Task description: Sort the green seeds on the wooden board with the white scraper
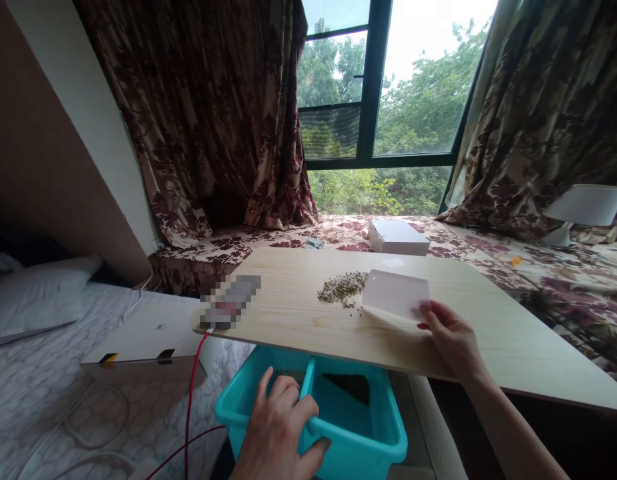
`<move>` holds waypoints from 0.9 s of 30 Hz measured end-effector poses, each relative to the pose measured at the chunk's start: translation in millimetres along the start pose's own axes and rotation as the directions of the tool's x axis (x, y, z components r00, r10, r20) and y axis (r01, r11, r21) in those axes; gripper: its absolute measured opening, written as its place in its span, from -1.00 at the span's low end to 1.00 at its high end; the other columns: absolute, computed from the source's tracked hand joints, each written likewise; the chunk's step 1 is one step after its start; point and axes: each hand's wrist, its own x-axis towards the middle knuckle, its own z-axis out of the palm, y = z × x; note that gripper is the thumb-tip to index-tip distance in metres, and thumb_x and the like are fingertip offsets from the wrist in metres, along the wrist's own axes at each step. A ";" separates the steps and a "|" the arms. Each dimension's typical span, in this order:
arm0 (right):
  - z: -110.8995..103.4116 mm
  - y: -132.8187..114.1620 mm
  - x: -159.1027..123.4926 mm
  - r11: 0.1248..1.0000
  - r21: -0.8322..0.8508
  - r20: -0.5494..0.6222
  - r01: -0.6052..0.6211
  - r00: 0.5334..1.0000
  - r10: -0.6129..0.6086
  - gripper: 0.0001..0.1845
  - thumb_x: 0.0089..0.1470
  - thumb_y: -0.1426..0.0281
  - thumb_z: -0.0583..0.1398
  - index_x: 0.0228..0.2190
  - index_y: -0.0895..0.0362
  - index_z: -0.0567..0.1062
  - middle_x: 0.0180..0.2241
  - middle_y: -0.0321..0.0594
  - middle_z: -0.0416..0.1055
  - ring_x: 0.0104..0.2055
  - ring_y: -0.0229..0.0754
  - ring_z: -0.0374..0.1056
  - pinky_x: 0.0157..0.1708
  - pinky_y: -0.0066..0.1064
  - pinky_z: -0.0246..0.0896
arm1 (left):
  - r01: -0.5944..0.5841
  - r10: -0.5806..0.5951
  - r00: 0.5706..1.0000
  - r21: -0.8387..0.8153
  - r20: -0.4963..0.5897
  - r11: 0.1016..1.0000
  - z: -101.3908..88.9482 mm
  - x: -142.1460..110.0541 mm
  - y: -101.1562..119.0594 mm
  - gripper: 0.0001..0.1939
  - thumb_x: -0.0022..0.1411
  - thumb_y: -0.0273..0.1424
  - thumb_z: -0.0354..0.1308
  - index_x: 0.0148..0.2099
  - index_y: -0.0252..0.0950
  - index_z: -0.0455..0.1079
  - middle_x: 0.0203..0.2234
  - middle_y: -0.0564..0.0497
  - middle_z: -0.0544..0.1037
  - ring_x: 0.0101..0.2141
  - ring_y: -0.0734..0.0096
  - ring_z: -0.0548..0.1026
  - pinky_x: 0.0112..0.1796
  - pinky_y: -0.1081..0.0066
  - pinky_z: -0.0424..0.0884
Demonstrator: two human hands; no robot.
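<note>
My right hand [453,333] pinches the lower right corner of a thin white plastic sheet [396,293] between thumb and fingers. The sheet is tilted over the wooden tabletop [288,320], its left side at a loose pile of small greenish-brown and pale grains [343,288]. A few grains lie scattered below the pile. Under the table's front edge is a turquoise bin [356,437] with a divider; a dark mass of grains [351,385] lies in its right compartment. My left hand [286,427] grips the bin's near rim by the divider, fingers bent inward.
A pixelated flat object [231,303] with a red cable [191,400] lies at the table's left end. A small white piece [392,262] is near the far edge. Beyond stand a white box [398,237] and a lamp [586,207]; another white box [143,337] rests on the bed.
</note>
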 end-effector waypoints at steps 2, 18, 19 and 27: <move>0.3 0.9 0.5 1.000 0.008 0.004 -0.005 1.000 0.004 -0.66 -0.14 0.19 0.27 -0.34 0.15 0.54 -0.43 -0.19 0.55 -0.57 -0.21 0.41 -0.52 -0.38 0.36 | 0.000 0.000 1.000 0.003 0.012 1.000 0.9 0.4 -1.0 -0.79 -0.02 -0.47 0.24 -0.30 -0.18 0.31 -0.37 0.09 0.43 -0.15 0.17 0.41 0.10 -0.20 -0.04; 1.8 1.1 1.4 0.999 -0.052 0.097 -0.015 0.995 0.020 -0.69 -0.20 0.20 0.23 -0.40 0.12 0.58 -0.40 -0.18 0.58 -0.37 -0.07 0.46 -0.50 -0.38 0.37 | 0.009 -0.011 0.999 0.041 0.052 0.999 0.9 2.1 -0.7 -0.81 -0.01 -0.45 0.24 -0.33 -0.18 0.29 -0.38 0.07 0.43 -0.16 0.16 0.40 0.10 -0.21 -0.07; 0.8 0.3 1.5 0.998 -0.070 0.113 0.002 0.994 0.006 -0.70 -0.21 0.20 0.23 -0.41 0.11 0.58 -0.41 -0.18 0.58 -0.35 -0.06 0.47 -0.47 -0.37 0.37 | 0.010 -0.012 0.999 0.039 0.050 0.999 0.2 2.7 0.0 -0.81 -0.01 -0.45 0.24 -0.33 -0.18 0.29 -0.38 0.07 0.43 -0.16 0.16 0.40 0.10 -0.20 -0.07; -11.4 -1.5 -19.0 0.981 -0.184 0.218 0.055 0.976 -0.014 -0.74 -0.25 0.17 0.25 -0.53 0.09 0.57 -0.50 -0.20 0.58 -0.42 -0.05 0.46 -0.41 -0.37 0.33 | 0.081 -0.079 0.995 0.024 -0.052 0.996 -7.6 9.6 14.9 -0.81 -0.05 -0.50 0.28 -0.38 -0.21 0.33 -0.43 0.11 0.43 -0.20 0.25 0.40 0.12 -0.08 -0.06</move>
